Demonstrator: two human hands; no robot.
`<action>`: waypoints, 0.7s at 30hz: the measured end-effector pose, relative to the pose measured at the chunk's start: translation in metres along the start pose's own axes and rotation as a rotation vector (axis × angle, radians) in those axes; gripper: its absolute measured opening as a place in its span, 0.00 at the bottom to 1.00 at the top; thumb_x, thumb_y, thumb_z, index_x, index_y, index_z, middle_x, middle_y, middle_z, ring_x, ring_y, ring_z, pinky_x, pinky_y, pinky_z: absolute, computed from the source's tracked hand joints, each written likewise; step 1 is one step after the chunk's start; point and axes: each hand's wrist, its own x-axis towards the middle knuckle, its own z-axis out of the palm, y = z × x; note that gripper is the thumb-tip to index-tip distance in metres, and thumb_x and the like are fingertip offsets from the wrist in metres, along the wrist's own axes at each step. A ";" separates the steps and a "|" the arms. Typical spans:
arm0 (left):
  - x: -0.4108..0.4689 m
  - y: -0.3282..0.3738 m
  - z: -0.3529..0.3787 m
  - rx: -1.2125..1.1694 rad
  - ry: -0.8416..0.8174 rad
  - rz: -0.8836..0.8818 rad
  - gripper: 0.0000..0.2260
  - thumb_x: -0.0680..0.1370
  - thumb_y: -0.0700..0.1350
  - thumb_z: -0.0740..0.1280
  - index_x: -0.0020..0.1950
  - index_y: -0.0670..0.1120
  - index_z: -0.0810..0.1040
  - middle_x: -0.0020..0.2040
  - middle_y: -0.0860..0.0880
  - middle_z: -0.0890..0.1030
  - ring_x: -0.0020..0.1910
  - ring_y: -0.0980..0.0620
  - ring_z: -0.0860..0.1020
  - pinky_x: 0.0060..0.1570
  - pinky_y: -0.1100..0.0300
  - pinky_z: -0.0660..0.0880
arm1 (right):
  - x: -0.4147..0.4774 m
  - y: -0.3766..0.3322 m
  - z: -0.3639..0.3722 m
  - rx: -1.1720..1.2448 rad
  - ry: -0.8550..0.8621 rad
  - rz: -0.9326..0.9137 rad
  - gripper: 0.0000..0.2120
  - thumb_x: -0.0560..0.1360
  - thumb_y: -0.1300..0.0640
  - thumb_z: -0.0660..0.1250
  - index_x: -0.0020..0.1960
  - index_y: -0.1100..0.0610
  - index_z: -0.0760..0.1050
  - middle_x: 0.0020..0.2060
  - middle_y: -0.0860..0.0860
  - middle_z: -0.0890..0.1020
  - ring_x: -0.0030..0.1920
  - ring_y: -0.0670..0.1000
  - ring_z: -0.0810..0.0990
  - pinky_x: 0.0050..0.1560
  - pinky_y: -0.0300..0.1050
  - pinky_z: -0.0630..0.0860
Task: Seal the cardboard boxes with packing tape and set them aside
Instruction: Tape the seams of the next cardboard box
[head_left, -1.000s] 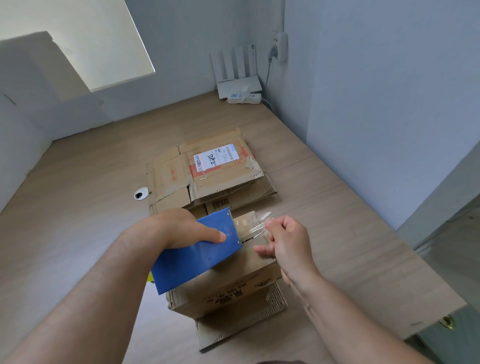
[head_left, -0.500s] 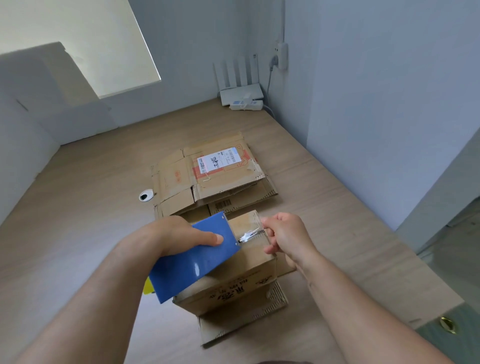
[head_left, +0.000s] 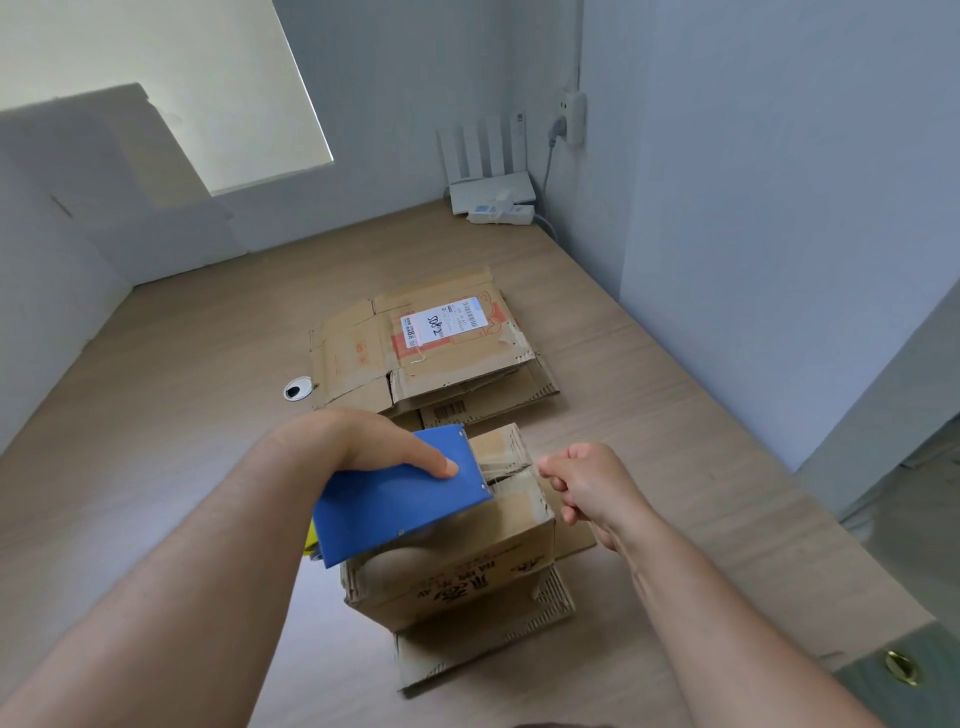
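Note:
A small cardboard box (head_left: 467, 577) stands upright on flattened cardboard near the table's front. My left hand (head_left: 363, 441) grips a blue tape dispenser (head_left: 400, 499) resting on the box's top, thumb pressed on its blue plate. Thin strands of clear tape (head_left: 501, 480) run from the dispenser's mouth across the top seam. My right hand (head_left: 587, 483) sits just right of the box's upper edge, its fingers curled and its fingertips pinched together at the tape's end. The clear tape between those fingertips is hard to make out.
Flattened boxes (head_left: 431, 348) with a white shipping label lie further back on the wooden table (head_left: 156, 415). A round cable grommet (head_left: 297, 389) sits left of them. A white router (head_left: 491, 187) and a power strip stand in the far corner. Walls close in on the right.
My right hand has carried the tape end from above the box down to its right upper edge. The dispenser has shifted slightly back and left over the box top.

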 end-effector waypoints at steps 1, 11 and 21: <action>0.001 0.000 -0.001 -0.001 -0.007 -0.003 0.25 0.66 0.68 0.71 0.52 0.50 0.76 0.50 0.48 0.78 0.46 0.49 0.78 0.46 0.55 0.70 | 0.001 0.002 0.001 0.008 -0.008 0.001 0.09 0.77 0.60 0.64 0.39 0.60 0.72 0.25 0.49 0.70 0.21 0.45 0.65 0.22 0.39 0.66; 0.002 0.006 -0.004 -0.005 -0.040 -0.005 0.28 0.66 0.66 0.71 0.55 0.48 0.77 0.52 0.46 0.80 0.48 0.48 0.80 0.47 0.56 0.73 | 0.000 0.018 0.009 -0.023 0.131 0.055 0.16 0.75 0.44 0.67 0.41 0.56 0.70 0.26 0.43 0.72 0.26 0.42 0.71 0.26 0.37 0.65; -0.002 0.004 -0.004 -0.006 -0.033 0.029 0.28 0.66 0.65 0.72 0.55 0.47 0.75 0.51 0.45 0.79 0.46 0.47 0.79 0.44 0.56 0.73 | -0.015 0.005 0.040 -0.304 0.332 -0.149 0.21 0.80 0.44 0.56 0.37 0.57 0.73 0.33 0.52 0.76 0.35 0.50 0.74 0.32 0.43 0.66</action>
